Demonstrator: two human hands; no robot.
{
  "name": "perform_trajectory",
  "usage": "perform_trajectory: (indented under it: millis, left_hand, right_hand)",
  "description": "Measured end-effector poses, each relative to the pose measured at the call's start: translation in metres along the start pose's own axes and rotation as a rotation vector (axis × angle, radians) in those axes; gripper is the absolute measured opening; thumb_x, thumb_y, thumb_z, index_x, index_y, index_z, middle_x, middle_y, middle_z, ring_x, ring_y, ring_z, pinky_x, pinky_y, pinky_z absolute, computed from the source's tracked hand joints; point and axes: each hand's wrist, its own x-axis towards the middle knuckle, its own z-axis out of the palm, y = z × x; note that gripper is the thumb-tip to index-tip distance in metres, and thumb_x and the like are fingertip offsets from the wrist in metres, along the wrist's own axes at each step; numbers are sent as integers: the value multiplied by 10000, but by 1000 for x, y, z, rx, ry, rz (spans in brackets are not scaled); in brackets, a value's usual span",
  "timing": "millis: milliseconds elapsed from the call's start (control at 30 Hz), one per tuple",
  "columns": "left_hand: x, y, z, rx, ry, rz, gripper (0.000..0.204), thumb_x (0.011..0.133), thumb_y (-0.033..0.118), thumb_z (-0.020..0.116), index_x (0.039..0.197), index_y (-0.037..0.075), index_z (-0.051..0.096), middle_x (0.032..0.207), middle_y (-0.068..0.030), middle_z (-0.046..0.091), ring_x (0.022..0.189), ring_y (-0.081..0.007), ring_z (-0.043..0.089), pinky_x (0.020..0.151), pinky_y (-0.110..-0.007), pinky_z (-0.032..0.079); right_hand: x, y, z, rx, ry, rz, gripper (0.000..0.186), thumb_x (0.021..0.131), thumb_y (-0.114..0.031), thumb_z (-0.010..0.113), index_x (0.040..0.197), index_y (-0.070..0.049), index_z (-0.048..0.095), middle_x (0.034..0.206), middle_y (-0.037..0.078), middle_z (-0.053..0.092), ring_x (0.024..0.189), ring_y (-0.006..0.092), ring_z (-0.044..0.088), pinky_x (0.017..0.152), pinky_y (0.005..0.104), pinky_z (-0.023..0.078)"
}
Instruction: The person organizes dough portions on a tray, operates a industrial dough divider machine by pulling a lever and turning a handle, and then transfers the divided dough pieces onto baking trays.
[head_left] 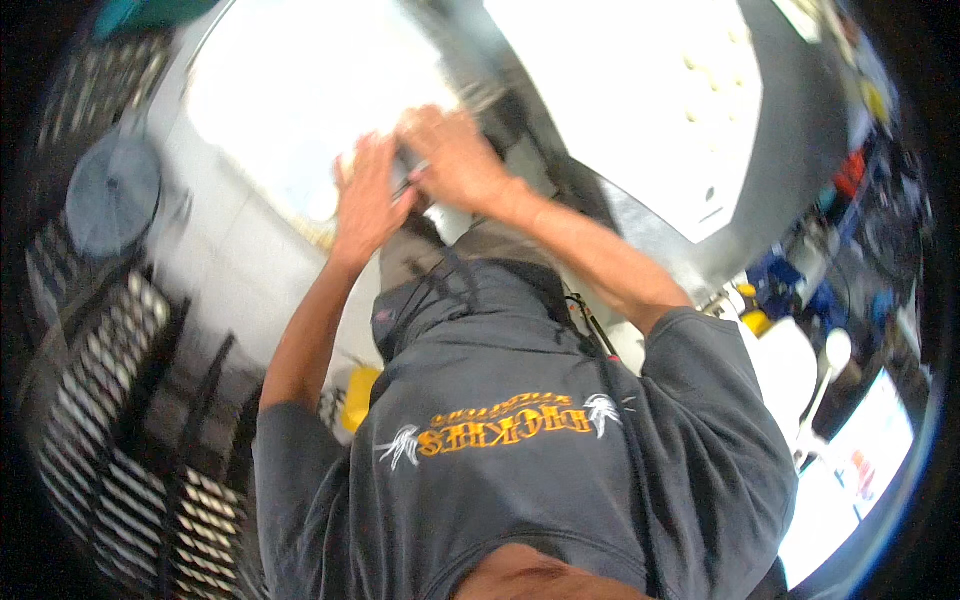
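My left hand [368, 195] rests at the near edge of a bright white surface [290, 90], its fingers stretched forward. Close beside it, my right hand [455, 160] reaches in from the right with its fingers bent toward the left hand. A small grey, dark-edged patch shows between the two hands, too blurred to name. Glare washes out whatever lies under the fingertips. To the right, a white board [640, 90] carries several small pale lumps [690, 65].
A grey counter [800, 130] lies under the board. At left stand a round grey lid-like disc [113, 195] and black slatted racks [105, 350]. A yellow object [360, 398] is by my left side. Blue items, a white spoon-shaped object [838, 350] and a lit screen [865, 460] are at right.
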Motion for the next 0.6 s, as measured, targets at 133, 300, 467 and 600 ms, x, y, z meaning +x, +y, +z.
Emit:
perform_trajectory:
  millis: [133, 300, 467, 600]
  left_hand:
    - [33, 45, -22, -171, 312, 52, 691, 881, 238, 685, 1491, 55, 420, 1569, -210, 377, 1477, -382, 314, 1177, -656, 124]
    - [147, 191, -88, -428, 488, 412, 320, 859, 149, 700, 1166, 60, 693, 1177, -144, 653, 1129, -339, 583, 1009, -455, 406]
    - [214, 305, -56, -315, 255, 429, 369, 880, 323, 730, 1164, 87, 710, 1032, -99, 620, 966, -288, 563, 830, -450, 424]
    - [227, 320, -49, -385, 262, 488, 408, 853, 241, 772, 1202, 64, 655, 1069, -133, 641, 995, -295, 598, 857, -434, 462]
  right_hand:
    - [-74, 0, -70, 347, 487, -60, 424, 914, -173, 695, 1297, -15, 603, 1317, 190, 613, 1274, 352, 553, 1102, 438, 432]
    - [-205, 137, -173, -25, 909, 690, 393, 880, -263, 758, 1158, 4, 683, 1067, 181, 683, 984, 308, 663, 862, 404, 530]
    - [-236, 170, -173, 3, 705, 833, 445, 850, -307, 789, 1119, 26, 665, 989, 174, 677, 917, 260, 657, 794, 401, 521]
    - [-231, 176, -158, 416, 843, 723, 301, 851, -120, 761, 1078, 1, 604, 934, 97, 664, 859, 164, 665, 726, 301, 527]
